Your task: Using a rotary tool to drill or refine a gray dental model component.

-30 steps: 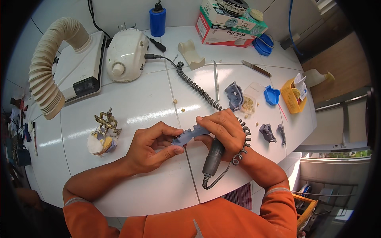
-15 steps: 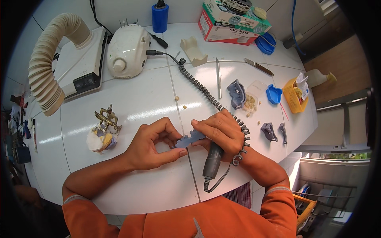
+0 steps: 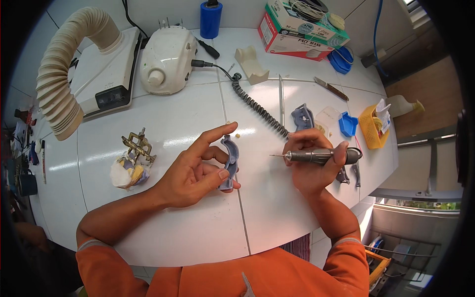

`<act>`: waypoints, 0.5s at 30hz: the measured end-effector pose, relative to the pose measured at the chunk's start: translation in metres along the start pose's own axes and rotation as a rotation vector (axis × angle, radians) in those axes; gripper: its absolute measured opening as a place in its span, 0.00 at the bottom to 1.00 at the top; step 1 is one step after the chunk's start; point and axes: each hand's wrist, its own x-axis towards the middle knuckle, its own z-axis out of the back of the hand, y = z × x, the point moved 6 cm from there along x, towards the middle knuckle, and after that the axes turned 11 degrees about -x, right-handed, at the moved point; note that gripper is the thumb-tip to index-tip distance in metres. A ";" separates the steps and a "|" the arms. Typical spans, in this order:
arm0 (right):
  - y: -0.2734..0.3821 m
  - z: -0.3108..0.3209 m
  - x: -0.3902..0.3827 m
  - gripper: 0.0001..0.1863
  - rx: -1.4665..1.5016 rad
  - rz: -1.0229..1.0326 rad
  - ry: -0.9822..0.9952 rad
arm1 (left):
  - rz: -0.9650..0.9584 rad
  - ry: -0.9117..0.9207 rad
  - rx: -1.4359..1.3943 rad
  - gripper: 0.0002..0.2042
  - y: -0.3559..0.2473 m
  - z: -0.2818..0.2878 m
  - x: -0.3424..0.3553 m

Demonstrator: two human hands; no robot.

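My left hand (image 3: 190, 175) grips a curved blue-grey moulded piece (image 3: 230, 158), upright between thumb and fingers. To its right, my right hand (image 3: 314, 173) is closed on a dark metal rotary handpiece (image 3: 309, 156), its thin bit pointing left toward the piece but apart from it. A coiled grey cord (image 3: 260, 111) runs from the white motor unit (image 3: 163, 67) toward the handpiece. Left of my left hand stands a brass hinged frame (image 3: 138, 148) with white and yellow material (image 3: 123, 171) at its base. Grey moulded pieces (image 3: 303, 116) lie behind and beside my right hand.
A white ribbed hose (image 3: 59, 74) arches from a boxy unit at back left. Behind are a blue cylinder (image 3: 209, 22), stacked boxes (image 3: 297, 42), a pale holder (image 3: 250, 64), a knife (image 3: 331, 89) and a metal blade (image 3: 281, 99). At right are a blue tray (image 3: 348, 123) and yellow basket (image 3: 370, 133).
The piece has turned upright in my left hand and left my right hand's fingers. My right hand has moved right, bringing the handpiece from pointing down to horizontal, bit leftward.
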 end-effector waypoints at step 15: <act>-0.011 -0.056 -0.014 0.18 0.224 -0.325 0.140 | 0.067 -0.003 -0.110 0.35 0.013 0.007 -0.001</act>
